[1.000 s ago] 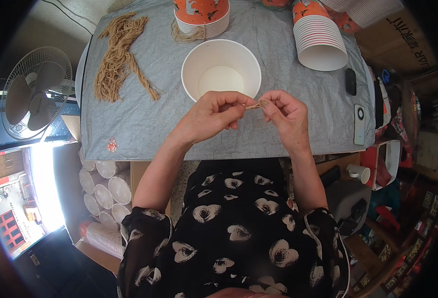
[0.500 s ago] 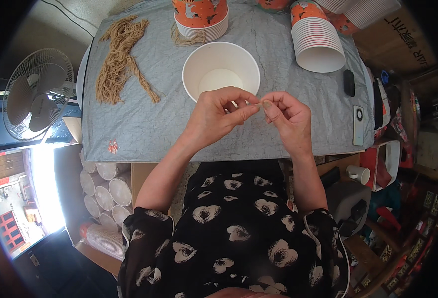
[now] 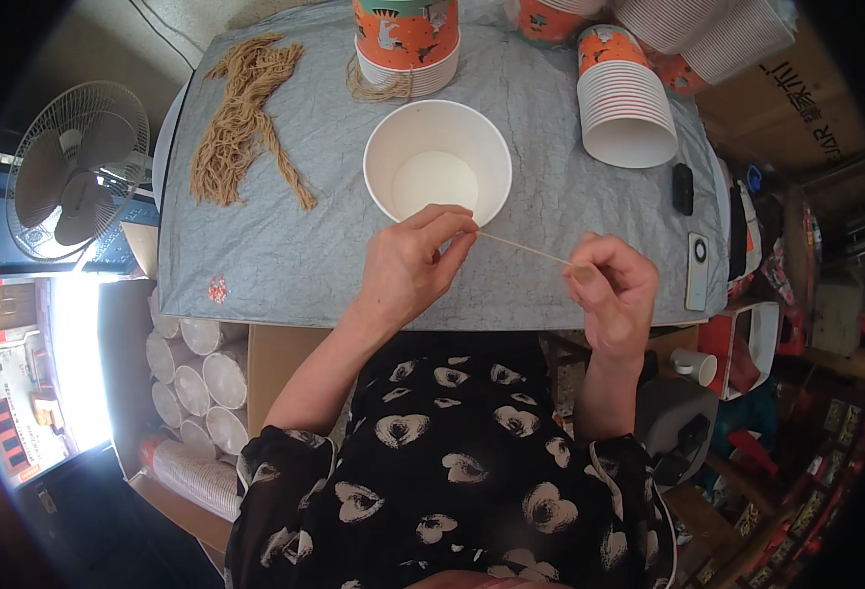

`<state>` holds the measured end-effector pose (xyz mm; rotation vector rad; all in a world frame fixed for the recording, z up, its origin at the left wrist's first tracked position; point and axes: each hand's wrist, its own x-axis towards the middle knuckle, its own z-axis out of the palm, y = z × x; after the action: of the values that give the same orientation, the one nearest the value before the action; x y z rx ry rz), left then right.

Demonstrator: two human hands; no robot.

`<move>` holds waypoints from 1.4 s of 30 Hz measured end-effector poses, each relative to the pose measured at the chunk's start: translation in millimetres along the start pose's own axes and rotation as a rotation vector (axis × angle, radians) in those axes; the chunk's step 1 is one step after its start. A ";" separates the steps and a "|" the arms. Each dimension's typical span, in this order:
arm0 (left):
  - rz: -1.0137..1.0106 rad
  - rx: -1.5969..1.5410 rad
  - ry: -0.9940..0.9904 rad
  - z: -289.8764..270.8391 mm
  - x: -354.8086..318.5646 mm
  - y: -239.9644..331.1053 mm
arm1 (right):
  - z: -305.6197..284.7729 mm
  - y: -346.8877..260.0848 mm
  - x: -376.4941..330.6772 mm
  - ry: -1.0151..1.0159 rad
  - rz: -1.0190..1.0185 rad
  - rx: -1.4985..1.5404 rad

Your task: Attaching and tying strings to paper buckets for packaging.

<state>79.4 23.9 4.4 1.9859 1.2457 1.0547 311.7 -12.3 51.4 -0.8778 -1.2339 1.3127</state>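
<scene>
A thin, pale brown string (image 3: 523, 248) runs taut between my two hands, over the near side of the table. My left hand (image 3: 408, 270) pinches one end between thumb and fingers, right at the near rim of a white paper bucket (image 3: 385, 147). Lower and to the right, my right hand (image 3: 617, 294) is closed on the other end, its thumb pressed against the curled fingers. The bucket stands with its mouth up, and its pale bottom shows. A tangled bundle of brown twine (image 3: 241, 128) lies at the far left of the table.
Orange-printed paper buckets (image 3: 408, 44) stand stacked behind the white one, string beside them. Another bucket stack (image 3: 629, 118) lies at right, near a small black object (image 3: 683, 189) and a phone (image 3: 697, 270). A fan (image 3: 79, 162) stands left; wrapped stacks (image 3: 195, 388) fill a box below.
My hands, close together before, have drawn apart. The right moved right and nearer to me, and the string now shows stretched between them. The view has shifted slightly.
</scene>
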 end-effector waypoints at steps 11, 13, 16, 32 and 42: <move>-0.110 0.395 0.043 -12.0 -15.9 -9.5 | -10.1 16.0 7.7 0.296 -0.018 0.292; -0.042 0.297 0.138 2.9 -10.7 -4.7 | -6.0 20.3 10.0 0.302 -0.012 0.331; 0.022 -0.117 0.156 27.5 -7.8 8.8 | 5.0 27.7 15.2 0.263 -0.013 0.344; -0.281 -0.502 0.008 10.2 -29.0 -16.2 | -34.7 71.8 23.4 0.214 0.125 0.822; -0.109 -0.020 -0.020 2.4 -18.6 -2.5 | 24.1 71.8 18.3 0.092 -0.010 -0.304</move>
<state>75.5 7.8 -4.8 1.8865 1.3119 0.9881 270.5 9.8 -11.0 -1.1326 -1.3841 1.0790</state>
